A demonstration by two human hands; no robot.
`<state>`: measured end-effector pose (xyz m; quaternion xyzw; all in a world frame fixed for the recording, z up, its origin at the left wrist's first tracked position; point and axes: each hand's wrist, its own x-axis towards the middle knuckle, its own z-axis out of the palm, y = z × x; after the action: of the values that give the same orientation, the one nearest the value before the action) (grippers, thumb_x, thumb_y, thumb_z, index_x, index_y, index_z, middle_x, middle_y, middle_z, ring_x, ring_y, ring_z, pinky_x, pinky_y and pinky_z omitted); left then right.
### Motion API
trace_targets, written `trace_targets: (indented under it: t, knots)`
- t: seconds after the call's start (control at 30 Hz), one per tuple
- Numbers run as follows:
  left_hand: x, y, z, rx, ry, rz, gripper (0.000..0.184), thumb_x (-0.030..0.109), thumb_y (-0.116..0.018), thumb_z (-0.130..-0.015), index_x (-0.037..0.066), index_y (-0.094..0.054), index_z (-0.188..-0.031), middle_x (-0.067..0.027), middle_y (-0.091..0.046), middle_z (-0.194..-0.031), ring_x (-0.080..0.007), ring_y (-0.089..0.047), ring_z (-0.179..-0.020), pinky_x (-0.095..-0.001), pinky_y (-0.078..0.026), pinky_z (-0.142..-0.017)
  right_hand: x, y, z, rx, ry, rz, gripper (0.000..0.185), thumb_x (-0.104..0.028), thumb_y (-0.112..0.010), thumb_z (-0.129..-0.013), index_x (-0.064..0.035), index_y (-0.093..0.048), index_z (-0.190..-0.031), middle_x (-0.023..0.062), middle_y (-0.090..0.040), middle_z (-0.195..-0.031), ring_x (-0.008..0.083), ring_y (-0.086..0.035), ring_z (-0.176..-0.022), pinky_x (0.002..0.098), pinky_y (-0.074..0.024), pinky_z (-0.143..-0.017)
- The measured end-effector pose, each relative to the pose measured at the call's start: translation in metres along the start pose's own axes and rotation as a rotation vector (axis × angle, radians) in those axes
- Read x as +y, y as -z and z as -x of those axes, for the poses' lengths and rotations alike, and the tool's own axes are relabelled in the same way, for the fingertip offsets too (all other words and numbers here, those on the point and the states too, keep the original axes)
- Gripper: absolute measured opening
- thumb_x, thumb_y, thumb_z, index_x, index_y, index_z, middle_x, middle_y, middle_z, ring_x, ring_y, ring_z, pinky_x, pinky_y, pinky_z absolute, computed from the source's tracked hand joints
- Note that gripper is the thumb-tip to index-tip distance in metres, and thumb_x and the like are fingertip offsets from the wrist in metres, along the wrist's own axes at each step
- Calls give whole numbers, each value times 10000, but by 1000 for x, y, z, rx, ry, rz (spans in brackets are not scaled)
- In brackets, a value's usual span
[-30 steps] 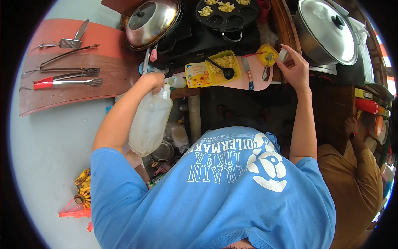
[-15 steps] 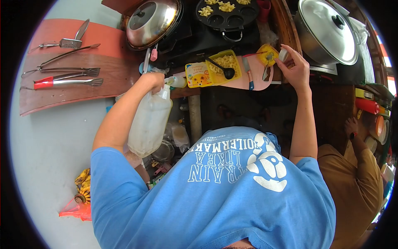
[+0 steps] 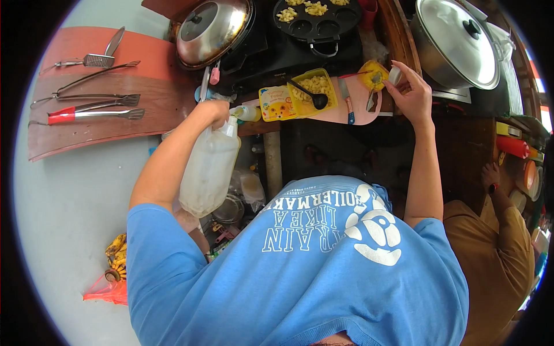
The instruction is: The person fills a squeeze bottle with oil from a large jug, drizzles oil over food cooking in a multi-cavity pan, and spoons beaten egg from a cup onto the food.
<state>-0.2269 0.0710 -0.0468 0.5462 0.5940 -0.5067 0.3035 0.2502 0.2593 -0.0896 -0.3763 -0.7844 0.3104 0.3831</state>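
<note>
My left hand (image 3: 216,113) is closed around the handle of a cloudy plastic jug (image 3: 208,170), which hangs below the counter edge. Close to the jug's mouth is a small bottle (image 3: 249,113) with a pale body. My right hand (image 3: 412,95) is raised at the right, thumb and forefinger pinching a small white cap (image 3: 395,75). Left of that hand is a yellow container (image 3: 375,75) whose kind I cannot make out. A yellow box (image 3: 301,107) of chopped pale food holds a black ladle (image 3: 318,100). A knife (image 3: 347,102) lies on a pink cutting board (image 3: 362,109).
Behind stand a lidded wok (image 3: 210,29) and a black moulded pan (image 3: 314,23) with food in some hollows. A big lidded pot (image 3: 456,43) is at the right. Tongs (image 3: 95,112) and a grater (image 3: 98,60) lie left. A person in brown (image 3: 485,254) is at the right.
Almost nothing differs. Both hands keep their holds, and the view has shifted very slightly.
</note>
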Motion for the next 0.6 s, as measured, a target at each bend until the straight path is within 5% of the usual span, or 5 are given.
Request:
trace_targets:
  t: [0.27,0.53,0.6]
  knots:
    - [-2,-6,0,43,8,46,579,-90,-722,-584,102,-801,-1123,-153,-775,-1109,-314,-742,-1050,-406,-606,-852,-1,0,0,-4,6,20,520,-95,-855,-818,-78,-699,-1314,50,-741,-995,89,-618,-665,246,-543,-645]
    - [-3,-45,37,426,58,319,618,-118,-677,-651,126,-775,-1210,-191,-734,-1197,-348,-686,-1167,-429,-571,-970,-13,-10,-6,-113,67,176,501,-189,-865,-809,-70,-711,-1271,85,-734,-889,130,-660,-632,300,-551,-634]
    - [0,-63,51,505,89,394,635,-120,-669,-667,137,-761,-1240,-201,-725,-1204,-363,-675,-1176,-437,-561,-981,-21,-24,-8,-189,-156,-74,476,-186,-864,-813,-53,-719,-1246,82,-720,-823,121,-654,-638,297,-543,-639]
